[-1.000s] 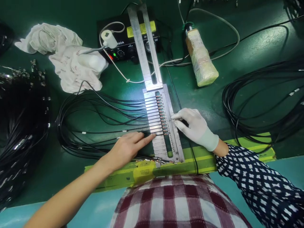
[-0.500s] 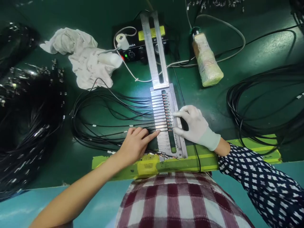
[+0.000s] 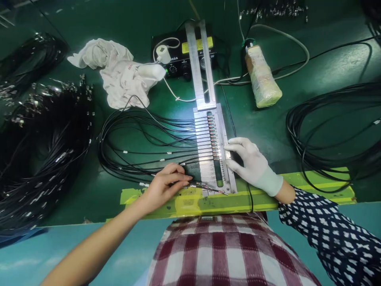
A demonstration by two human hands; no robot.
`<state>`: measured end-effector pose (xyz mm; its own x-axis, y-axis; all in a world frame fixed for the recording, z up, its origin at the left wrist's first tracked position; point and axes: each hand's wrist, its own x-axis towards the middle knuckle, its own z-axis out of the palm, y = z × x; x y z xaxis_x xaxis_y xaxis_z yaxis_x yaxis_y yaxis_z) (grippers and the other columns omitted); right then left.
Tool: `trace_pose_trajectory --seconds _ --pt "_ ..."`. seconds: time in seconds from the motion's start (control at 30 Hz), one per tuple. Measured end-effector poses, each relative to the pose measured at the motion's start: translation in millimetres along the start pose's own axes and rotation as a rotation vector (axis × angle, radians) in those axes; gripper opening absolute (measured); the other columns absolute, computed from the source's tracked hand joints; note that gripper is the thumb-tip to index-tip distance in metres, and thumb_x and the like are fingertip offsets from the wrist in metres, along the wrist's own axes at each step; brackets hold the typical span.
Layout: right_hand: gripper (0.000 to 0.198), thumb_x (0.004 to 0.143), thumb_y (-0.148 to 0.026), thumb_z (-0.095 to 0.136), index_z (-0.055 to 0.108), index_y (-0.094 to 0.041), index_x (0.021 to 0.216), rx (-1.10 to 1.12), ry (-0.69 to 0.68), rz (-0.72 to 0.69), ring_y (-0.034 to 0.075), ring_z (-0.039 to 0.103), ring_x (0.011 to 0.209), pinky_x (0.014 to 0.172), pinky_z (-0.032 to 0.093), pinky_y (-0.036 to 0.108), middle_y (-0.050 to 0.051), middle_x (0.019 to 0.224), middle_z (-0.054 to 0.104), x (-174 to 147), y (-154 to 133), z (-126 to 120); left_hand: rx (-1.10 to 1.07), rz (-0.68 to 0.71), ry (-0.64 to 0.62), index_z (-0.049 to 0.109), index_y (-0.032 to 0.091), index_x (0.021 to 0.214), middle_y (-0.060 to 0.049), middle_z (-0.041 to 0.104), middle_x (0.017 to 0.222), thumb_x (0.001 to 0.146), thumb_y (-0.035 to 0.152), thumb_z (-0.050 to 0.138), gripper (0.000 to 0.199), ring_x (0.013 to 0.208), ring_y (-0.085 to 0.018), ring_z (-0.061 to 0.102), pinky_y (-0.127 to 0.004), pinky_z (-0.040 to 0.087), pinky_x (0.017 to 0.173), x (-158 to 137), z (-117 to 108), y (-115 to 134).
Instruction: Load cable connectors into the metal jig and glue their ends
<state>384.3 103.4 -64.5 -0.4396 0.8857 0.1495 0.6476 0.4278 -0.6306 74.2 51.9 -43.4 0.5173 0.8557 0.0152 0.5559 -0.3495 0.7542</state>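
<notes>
My bare left hand [image 3: 166, 185] is closed in a pinch at the lower left of the metal fixture, its thumb and fingertips on a black cable [image 3: 199, 185] in a small loose bunch. The stripped ends of that bunch lie across the fixture's near end. My right hand [image 3: 253, 165], in a white glove, rests its parted fingers against the right edge of the slotted metal fixture [image 3: 205, 171]. Several black cables [image 3: 181, 137] lie side by side in the fixture's grooves, their red-and-silver tips over the slot. The nearest grooves hold no cable.
A black control box [image 3: 178, 65] stands behind, under the fixture's long metal arm [image 3: 193, 51]. White cloth [image 3: 123, 81] lies at left, near a large cable bundle [image 3: 44, 159]. A wrapped yellowish block [image 3: 263, 81] and coiled cables [image 3: 309, 139] are at right. Yellow-green tape [image 3: 184, 204] lines the table edge.
My left hand has drawn back from the fixture's grooves to the loose cable ends, its extended index finger now bent into a pinch. The right hand stays at the fixture's edge. The view has shifted slightly.
</notes>
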Motion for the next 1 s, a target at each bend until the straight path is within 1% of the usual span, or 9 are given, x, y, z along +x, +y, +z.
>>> trace_pose_trajectory --seconds 0.13,0.2,0.3,0.37,0.43,0.57,0.7,0.83,1.0 --pt "0.028 0.091 -0.027 0.061 0.059 -0.025 0.119 0.008 0.006 0.004 0.029 0.055 0.12 0.101 0.043 0.05 0.009 0.126 0.057 -1 0 -1 0.111 0.161 0.028 0.068 0.019 0.114 -0.007 0.067 0.094 0.093 0.011 0.058 0.025 0.092 -0.017 0.059 -0.032 0.051 0.081 0 -1 -1" --pt "0.028 0.091 -0.026 0.06 0.059 -0.025 0.119 0.019 0.003 0.006 0.029 0.055 0.12 0.101 0.043 0.051 0.009 0.126 0.057 0 0 -1 0.131 0.158 0.048 0.066 0.018 0.113 -0.007 0.066 0.096 0.092 0.009 0.058 0.024 0.093 -0.017 0.059 -0.031 0.051 0.081 0 -1 0" --pt "0.027 0.091 -0.025 0.058 0.059 -0.026 0.117 0.028 -0.003 0.017 0.029 0.055 0.119 0.101 0.043 0.051 0.009 0.124 0.058 1 -1 -2 0.142 0.13 0.129 0.064 0.018 0.108 -0.006 0.064 0.098 0.092 0.008 0.057 0.02 0.092 -0.015 0.06 -0.027 0.052 0.079 5 0 5" --pt "0.026 0.091 -0.024 0.058 0.059 -0.026 0.116 0.023 -0.001 0.023 0.029 0.056 0.118 0.1 0.043 0.051 0.008 0.123 0.058 1 -1 -1 0.168 0.144 0.192 0.063 0.018 0.105 -0.006 0.063 0.096 0.092 0.008 0.057 0.017 0.089 -0.014 0.061 -0.026 0.052 0.076 14 5 10" --pt "0.025 0.091 -0.024 0.058 0.059 -0.027 0.116 0.021 0.002 0.025 0.029 0.057 0.117 0.099 0.044 0.05 0.008 0.122 0.058 2 -1 -1 0.225 0.18 0.223 0.061 0.017 0.102 -0.006 0.062 0.093 0.093 0.011 0.057 0.012 0.086 -0.014 0.06 -0.027 0.052 0.074 26 12 14" --pt "0.024 0.091 -0.024 0.059 0.06 -0.026 0.115 0.032 -0.005 0.036 0.028 0.057 0.117 0.099 0.044 0.049 0.008 0.122 0.059 2 -1 -2 0.37 0.244 0.171 0.059 0.017 0.097 -0.007 0.061 0.087 0.096 0.014 0.05 0.009 0.081 -0.016 0.056 -0.029 0.05 0.07 49 27 15" --pt "0.021 0.092 -0.024 0.06 0.061 -0.026 0.113 0.042 -0.019 0.037 0.026 0.057 0.116 0.098 0.043 0.046 0.007 0.121 0.059 4 0 -3 0.348 0.258 0.114 0.058 0.016 0.097 -0.007 0.061 0.087 0.097 0.012 0.049 0.009 0.081 -0.016 0.054 -0.028 0.049 0.071 57 31 11" --pt "0.02 0.093 -0.025 0.06 0.061 -0.026 0.113 0.048 -0.014 0.035 0.026 0.057 0.115 0.098 0.043 0.045 0.006 0.12 0.06 5 1 -4 0.339 0.28 0.078 0.058 0.015 0.103 -0.008 0.061 0.09 0.096 0.012 0.05 0.011 0.083 -0.016 0.054 -0.028 0.049 0.073 57 29 11" --pt "0.02 0.094 -0.025 0.06 0.061 -0.027 0.114 0.061 -0.018 0.029 0.026 0.057 0.115 0.097 0.043 0.045 0.006 0.12 0.06 5 2 -4 0.356 0.295 0.04 0.056 0.014 0.117 -0.008 0.06 0.094 0.096 0.009 0.048 0.023 0.084 -0.017 0.053 -0.028 0.049 0.073 56 29 13"
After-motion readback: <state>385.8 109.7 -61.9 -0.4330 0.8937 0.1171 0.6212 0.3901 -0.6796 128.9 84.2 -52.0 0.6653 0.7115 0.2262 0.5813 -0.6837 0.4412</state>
